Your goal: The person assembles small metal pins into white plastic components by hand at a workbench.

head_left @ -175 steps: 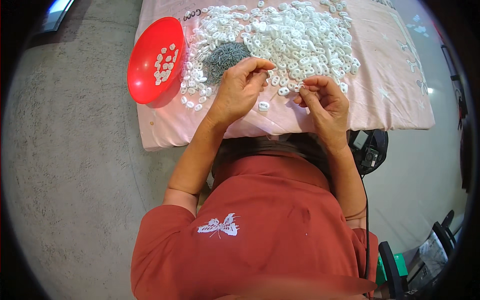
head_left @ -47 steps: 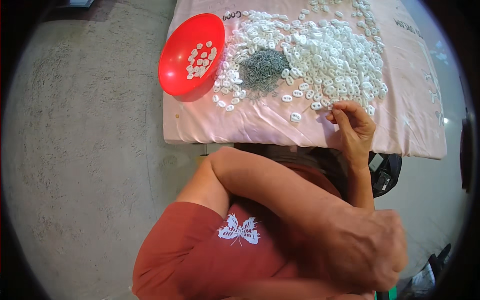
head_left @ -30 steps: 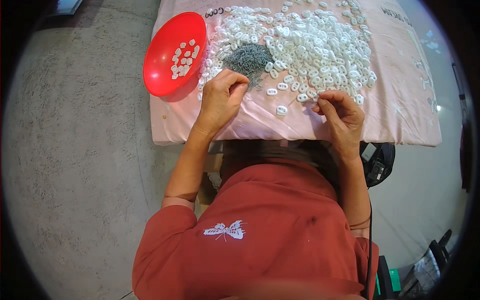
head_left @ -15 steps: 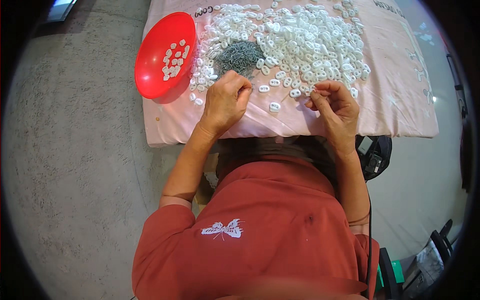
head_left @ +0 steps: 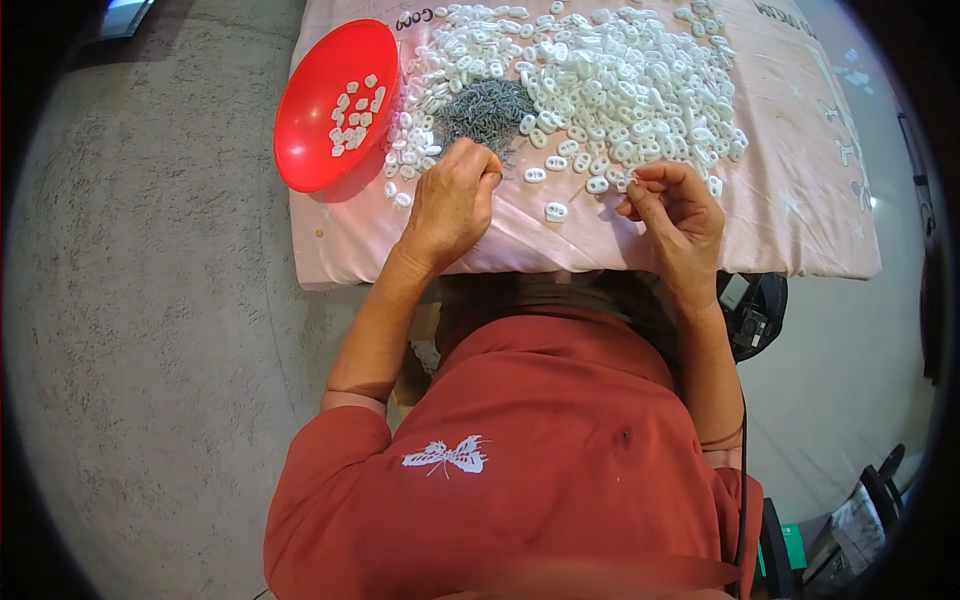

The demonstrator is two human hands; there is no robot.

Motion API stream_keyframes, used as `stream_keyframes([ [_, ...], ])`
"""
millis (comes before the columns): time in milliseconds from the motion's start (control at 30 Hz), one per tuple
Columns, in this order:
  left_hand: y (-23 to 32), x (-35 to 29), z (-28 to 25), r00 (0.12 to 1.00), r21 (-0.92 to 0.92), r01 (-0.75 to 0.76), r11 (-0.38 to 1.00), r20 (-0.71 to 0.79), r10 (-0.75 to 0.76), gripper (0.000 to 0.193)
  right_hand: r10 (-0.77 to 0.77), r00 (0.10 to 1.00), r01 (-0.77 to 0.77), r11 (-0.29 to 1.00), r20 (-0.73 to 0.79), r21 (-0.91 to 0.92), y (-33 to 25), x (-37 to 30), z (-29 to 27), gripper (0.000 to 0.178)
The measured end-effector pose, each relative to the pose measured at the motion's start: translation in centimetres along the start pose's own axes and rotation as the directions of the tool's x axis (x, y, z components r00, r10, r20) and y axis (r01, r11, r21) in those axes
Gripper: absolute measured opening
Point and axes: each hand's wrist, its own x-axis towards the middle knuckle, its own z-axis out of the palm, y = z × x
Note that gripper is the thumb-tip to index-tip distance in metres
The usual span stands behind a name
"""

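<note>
The desk (head_left: 800, 230) is draped in a pale pink cloth whose near edge runs just above the person's lap, and a bare strip of that cloth lies between the edge and the spread of small white plastic pieces (head_left: 620, 80) that fills most of the top. At the left end a red bowl (head_left: 315, 150) sits tilted at the corner, partly over the edge, with a few of the white pieces inside; beyond it the grey floor (head_left: 150, 350) opens wide. The right end of the cloth is mostly bare. A heap of small grey metal parts (head_left: 485, 105) lies in the middle of the white spread, just beyond the left hand (head_left: 452, 200), whose fingertips are curled together and pinch down at the heap's near rim; what they grip is too small to tell. The right hand (head_left: 672, 215) hovers near the near edge of the spread, thumb and forefinger closed on a small white piece (head_left: 632, 181). Between the two hands a loose white piece (head_left: 556, 211) lies alone on the cloth, with two more just beyond it.
</note>
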Motion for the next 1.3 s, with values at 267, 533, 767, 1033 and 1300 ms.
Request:
stream_keyframes([
  [267,0.3,-0.2,0.0,1.000,0.002,0.011,1.000,0.009,-0.011,0.004,0.010,1.000,-0.010,1.000,-0.006,0.006,0.1,0.0,0.1,0.015],
  [533,0.5,-0.3,-0.3,1.000,-0.039,0.020,0.999,0.021,-0.019,0.005,0.004,1.000,-0.004,1.000,-0.004,0.005,0.1,0.0,0.0,0.016],
  [767,0.3,0.0,0.2,0.999,-0.042,-0.016,0.999,-0.037,0.015,0.003,0.026,1.000,-0.026,1.000,-0.006,0.018,-0.2,-0.1,0.1,0.017],
  [1033,0.3,0.3,0.5,0.999,-0.009,-0.031,0.999,-0.033,0.030,0.003,0.036,0.999,-0.036,0.998,0.007,0.049,-0.2,-0.2,0.1,0.020],
  [1300,0.8,0.3,0.3,1.000,-0.021,0.018,1.000,-0.022,-0.018,0.005,0.044,0.999,-0.044,0.999,0.014,0.030,-0.1,-0.1,0.0,0.021],
])
